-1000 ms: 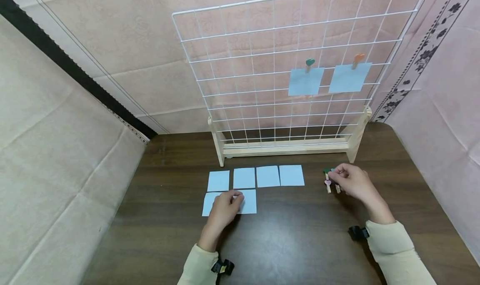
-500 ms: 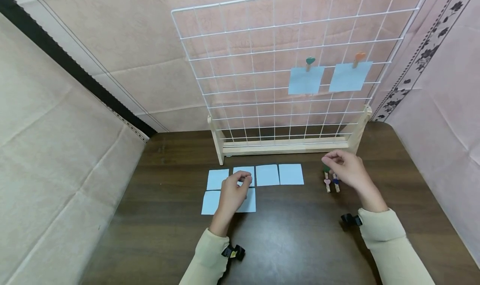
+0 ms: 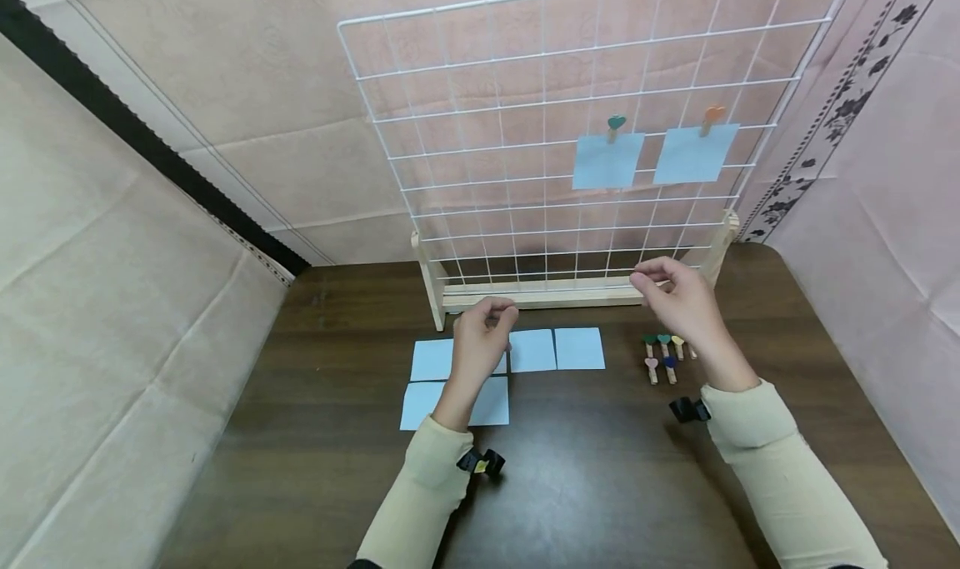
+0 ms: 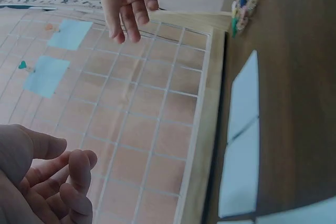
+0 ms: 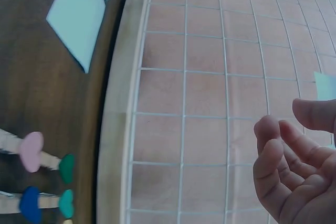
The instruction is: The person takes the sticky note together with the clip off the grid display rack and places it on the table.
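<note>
In the head view my left hand (image 3: 482, 340) is raised over several light blue paper squares (image 3: 578, 349) on the table and hides parts of some of them. The left wrist view shows its fingers loosely bent, the thumb apart and nothing held. My right hand (image 3: 678, 302) is up in front of the lower right of a white wire grid (image 3: 517, 169). Its fingers are relaxed and hold nothing in the right wrist view. Small clothespins with coloured hearts (image 3: 670, 363) lie below that hand. On the grid hang two blue squares (image 3: 693, 157), clipped by a green-heart clothespin (image 3: 614, 126) and an orange one (image 3: 712, 117).
The grid stands in a pale wooden base (image 3: 540, 296) at the back of the dark wooden table (image 3: 585, 477). Light cloth (image 3: 150, 369) surrounds the table at the back and sides. Each wrist wears a small black camera (image 3: 480, 462).
Both hands have risen and moved away from the table towards the grid. The right hand has left the clothespins, uncovering them; the left has shifted up and to the right over the squares.
</note>
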`<state>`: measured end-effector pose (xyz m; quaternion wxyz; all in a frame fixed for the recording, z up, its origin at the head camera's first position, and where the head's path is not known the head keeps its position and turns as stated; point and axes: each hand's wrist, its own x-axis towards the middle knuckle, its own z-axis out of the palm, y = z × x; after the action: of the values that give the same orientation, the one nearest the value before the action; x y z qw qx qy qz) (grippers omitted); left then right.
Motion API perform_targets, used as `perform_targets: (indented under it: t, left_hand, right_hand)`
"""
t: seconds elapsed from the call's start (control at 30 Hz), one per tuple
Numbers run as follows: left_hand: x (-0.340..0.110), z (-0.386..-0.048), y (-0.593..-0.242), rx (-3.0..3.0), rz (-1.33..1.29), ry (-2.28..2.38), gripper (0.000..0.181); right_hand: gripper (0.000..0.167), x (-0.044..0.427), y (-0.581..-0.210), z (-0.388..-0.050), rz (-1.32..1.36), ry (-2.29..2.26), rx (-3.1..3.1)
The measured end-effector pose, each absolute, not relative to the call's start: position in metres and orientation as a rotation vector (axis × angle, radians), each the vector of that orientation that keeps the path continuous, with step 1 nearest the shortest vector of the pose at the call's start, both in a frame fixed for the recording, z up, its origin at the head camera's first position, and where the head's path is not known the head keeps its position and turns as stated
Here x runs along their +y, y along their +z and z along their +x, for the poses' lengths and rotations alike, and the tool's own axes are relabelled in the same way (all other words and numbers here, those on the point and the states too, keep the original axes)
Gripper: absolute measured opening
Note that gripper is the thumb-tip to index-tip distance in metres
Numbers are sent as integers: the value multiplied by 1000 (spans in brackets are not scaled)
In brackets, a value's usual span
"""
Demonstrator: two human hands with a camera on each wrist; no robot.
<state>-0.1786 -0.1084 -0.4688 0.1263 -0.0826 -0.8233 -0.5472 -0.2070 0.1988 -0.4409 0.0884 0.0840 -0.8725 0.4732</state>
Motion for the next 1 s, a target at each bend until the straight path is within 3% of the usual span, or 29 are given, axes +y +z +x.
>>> perform_targets:
  t: [1.0]
  left_hand:
    - [-36,-217,-413,-2122,-347,-1845,30]
  right_hand:
    - [41,188,-361,-244,241,1619,-2347]
